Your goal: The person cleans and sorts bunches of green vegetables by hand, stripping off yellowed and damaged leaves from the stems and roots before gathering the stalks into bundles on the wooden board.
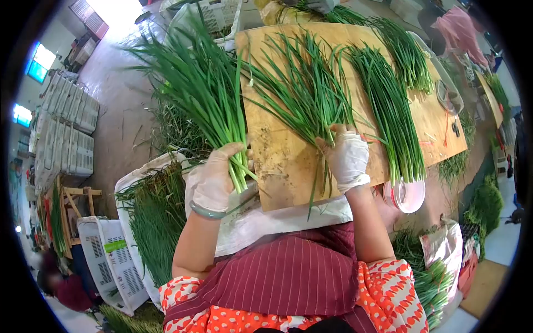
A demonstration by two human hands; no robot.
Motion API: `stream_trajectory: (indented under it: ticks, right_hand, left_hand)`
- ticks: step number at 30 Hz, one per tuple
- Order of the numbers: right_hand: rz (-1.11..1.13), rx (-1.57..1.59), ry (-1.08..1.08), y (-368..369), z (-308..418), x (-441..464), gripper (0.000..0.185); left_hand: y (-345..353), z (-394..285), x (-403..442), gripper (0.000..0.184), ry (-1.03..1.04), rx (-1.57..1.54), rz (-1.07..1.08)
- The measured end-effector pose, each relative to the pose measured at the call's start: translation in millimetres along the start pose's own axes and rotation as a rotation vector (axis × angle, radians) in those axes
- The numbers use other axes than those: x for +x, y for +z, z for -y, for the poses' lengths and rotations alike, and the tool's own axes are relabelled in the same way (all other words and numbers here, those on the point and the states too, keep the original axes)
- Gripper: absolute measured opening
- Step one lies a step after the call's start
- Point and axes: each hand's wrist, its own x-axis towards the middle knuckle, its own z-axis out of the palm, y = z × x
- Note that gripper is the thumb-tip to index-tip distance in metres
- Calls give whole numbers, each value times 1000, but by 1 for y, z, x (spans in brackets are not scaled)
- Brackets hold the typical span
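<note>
My left hand, in a white glove, is closed round the pale stem ends of a thick bunch of garlic chives. Their green leaves fan up and away over the board's left edge. On the wooden board lies a looser spread of chives. My gloved right hand has its fingers curled and pinched on the lower part of that spread, where several leaves hang down toward me. Just right of it rests a neat, straight bundle of chives, apart from the hand.
Another bundle lies at the board's far right, near red ties. A white bucket stands below the right edge. Left are a crate of chives and stacked crates. A co-worker's gloved hand shows at the top.
</note>
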Motion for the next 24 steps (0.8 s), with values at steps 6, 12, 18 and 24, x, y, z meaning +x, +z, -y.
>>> stream_trajectory:
  ticks: [6, 12, 18, 24]
  right_hand:
    - [284, -32, 177, 28, -11, -3, 43]
    - [215, 293, 188, 20, -44, 1, 27]
    - [97, 244, 229, 3, -10, -6, 21]
    - [105, -87, -56, 26, -8, -12, 16]
  left_hand:
    - [9, 21, -6, 26, -67, 54, -63]
    - [11, 40, -12, 39, 129, 58, 75]
    - [5, 60, 10, 39, -45, 26, 44]
    - [9, 58, 7, 32, -68, 85, 31]
